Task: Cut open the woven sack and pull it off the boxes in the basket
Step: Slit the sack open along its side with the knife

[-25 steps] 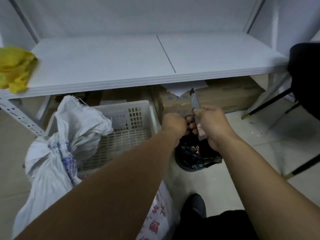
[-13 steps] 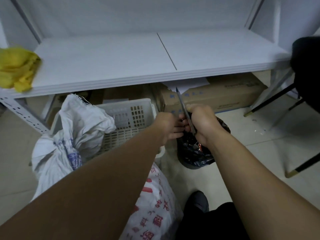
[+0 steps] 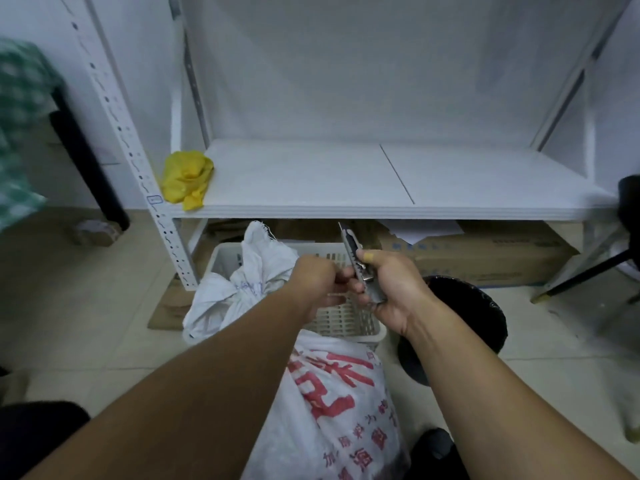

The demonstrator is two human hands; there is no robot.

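My right hand (image 3: 391,289) grips a grey utility knife (image 3: 356,258), its blade pointing up and away. My left hand (image 3: 313,282) is closed right beside the knife's body, fingers touching it. Below both hands stands a white plastic basket (image 3: 343,320) on the floor. A white woven sack (image 3: 249,282) hangs bunched over the basket's left side. A second white sack with red characters (image 3: 339,400) lies in front of the basket, between my forearms. No boxes show inside the basket.
A white metal shelf (image 3: 346,181) spans above the basket, with a yellow cloth (image 3: 187,178) at its left end. Cardboard boxes (image 3: 491,254) sit under the shelf. A black bin (image 3: 464,323) stands right of the basket. Black chair legs (image 3: 588,275) stand at far right.
The view has pulled back and tilted up, showing more of the shelf. My hands stay together on the knife; the blade now points more upright.
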